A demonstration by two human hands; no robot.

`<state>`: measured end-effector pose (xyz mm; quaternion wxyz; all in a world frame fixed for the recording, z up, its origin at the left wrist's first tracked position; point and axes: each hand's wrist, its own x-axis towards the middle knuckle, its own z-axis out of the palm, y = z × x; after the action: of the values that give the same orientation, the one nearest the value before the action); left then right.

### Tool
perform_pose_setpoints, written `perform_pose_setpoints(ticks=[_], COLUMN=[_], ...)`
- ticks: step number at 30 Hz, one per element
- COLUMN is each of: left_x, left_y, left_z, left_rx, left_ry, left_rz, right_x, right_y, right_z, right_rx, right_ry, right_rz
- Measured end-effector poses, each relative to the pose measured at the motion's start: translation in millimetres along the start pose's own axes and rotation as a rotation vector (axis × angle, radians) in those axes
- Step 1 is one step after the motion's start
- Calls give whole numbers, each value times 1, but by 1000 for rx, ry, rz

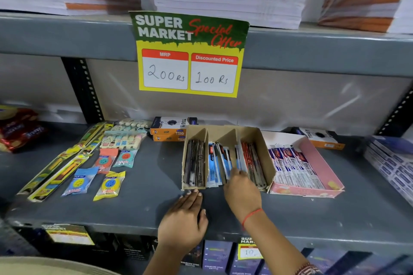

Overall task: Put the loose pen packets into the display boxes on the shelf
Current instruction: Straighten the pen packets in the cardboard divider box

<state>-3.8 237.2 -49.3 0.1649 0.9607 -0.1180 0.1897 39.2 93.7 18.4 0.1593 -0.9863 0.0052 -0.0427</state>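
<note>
right hand (242, 187) fingers pressed among blue pen packets (218, 163) in cardboard box (267, 156), grip unclear; left hand (186, 216) flat, empty, bracing. next: seat packets upright.

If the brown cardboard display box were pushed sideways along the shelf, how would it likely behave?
The cardboard display box would probably slide easily, looking light. Its thin, worn walls may flex. The left hand at its front corner suggests it shifts.

Shelf (145, 185) was grey; divided box (266, 158) brown; tray (321, 163) pink; packets black (195, 163), blue-white (215, 165), red (251, 161); offer sign (190, 53) green-yellow.
</note>
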Motion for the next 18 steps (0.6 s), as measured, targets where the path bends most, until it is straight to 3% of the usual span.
perform_pose_setpoints(ticks=[5, 18], left_x=[1, 1], left_y=[3, 0], left_z=[-3, -2], left_rx=[-5, -3], left_ry=[14, -19], left_rz=[-4, -5], right_x=[-4, 9], right_y=[2, -5], right_z=[-2, 14], right_rx=[318, 599], right_ry=[52, -43], right_rz=[93, 223])
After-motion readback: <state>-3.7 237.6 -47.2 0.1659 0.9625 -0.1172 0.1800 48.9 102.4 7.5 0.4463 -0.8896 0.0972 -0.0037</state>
